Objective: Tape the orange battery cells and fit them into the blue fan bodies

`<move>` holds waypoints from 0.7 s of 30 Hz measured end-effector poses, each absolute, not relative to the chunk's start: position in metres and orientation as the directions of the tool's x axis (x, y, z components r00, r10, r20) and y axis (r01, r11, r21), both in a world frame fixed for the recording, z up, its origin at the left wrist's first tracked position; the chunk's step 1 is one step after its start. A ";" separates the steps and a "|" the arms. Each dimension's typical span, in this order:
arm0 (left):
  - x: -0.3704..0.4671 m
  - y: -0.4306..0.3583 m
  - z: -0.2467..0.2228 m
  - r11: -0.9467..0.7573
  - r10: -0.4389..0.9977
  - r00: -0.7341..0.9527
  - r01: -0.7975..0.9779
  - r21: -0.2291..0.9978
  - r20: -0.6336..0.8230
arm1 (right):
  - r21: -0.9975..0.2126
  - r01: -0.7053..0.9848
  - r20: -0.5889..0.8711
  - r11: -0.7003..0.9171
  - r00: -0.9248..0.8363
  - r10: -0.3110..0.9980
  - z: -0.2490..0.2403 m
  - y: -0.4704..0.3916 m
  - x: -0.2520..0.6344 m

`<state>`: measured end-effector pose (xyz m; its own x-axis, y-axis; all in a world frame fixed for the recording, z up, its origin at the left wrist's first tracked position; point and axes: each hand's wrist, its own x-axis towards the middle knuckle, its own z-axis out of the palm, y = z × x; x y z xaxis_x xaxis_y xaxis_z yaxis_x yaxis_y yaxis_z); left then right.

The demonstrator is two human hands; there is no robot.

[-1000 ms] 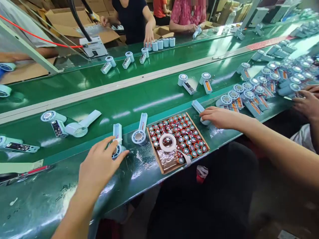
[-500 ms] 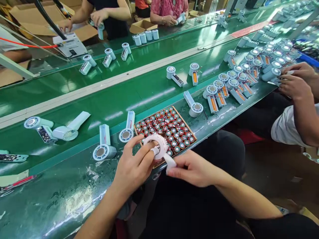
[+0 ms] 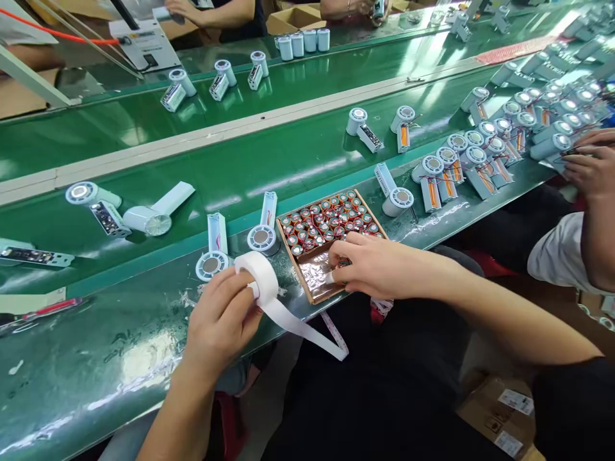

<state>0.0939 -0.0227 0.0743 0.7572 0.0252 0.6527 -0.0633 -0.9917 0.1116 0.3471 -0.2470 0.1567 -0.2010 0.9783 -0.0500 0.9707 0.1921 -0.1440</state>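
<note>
My left hand (image 3: 218,320) is closed on a roll of white tape (image 3: 263,276), its fingers through the core. A long loose strip (image 3: 302,330) hangs from the roll past the table edge, its end folded back. My right hand (image 3: 379,266) reaches into a shallow cardboard box (image 3: 314,299) at its near side, fingers curled round a battery cell (image 3: 343,262) that is partly hidden. White wrapping shows on a fingertip. Wired battery cells (image 3: 327,218) fill the far part of the box; shiny lining shows at the near left.
Light-blue handheld housings (image 3: 213,266) stand left of the box, with another housing (image 3: 398,202) to its right. Many more housings (image 3: 475,157) crowd the bench farther right, by a co-worker's hands (image 3: 590,157). A green conveyor (image 3: 269,150) runs behind. A red pen (image 3: 52,307) lies at left.
My right hand has let go of the tape end and moved into the box. My left hand has carried the roll left, away from the box, and a longer strip now hangs from it.
</note>
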 end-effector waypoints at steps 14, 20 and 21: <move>0.116 -0.054 0.082 -0.956 -0.176 0.827 -0.273 0.107 0.533 | -0.153 0.986 0.109 0.067 -0.051 0.993 0.115 -0.235 0.354; 0.117 -0.058 0.081 -0.963 -0.187 0.857 -0.257 0.084 0.481 | -0.116 0.989 0.034 0.091 -0.087 0.996 0.139 -0.245 0.352; 0.117 -0.059 0.080 -0.962 -0.185 0.857 -0.257 0.087 0.481 | -0.117 0.987 0.016 0.106 -0.105 0.994 0.140 -0.246 0.352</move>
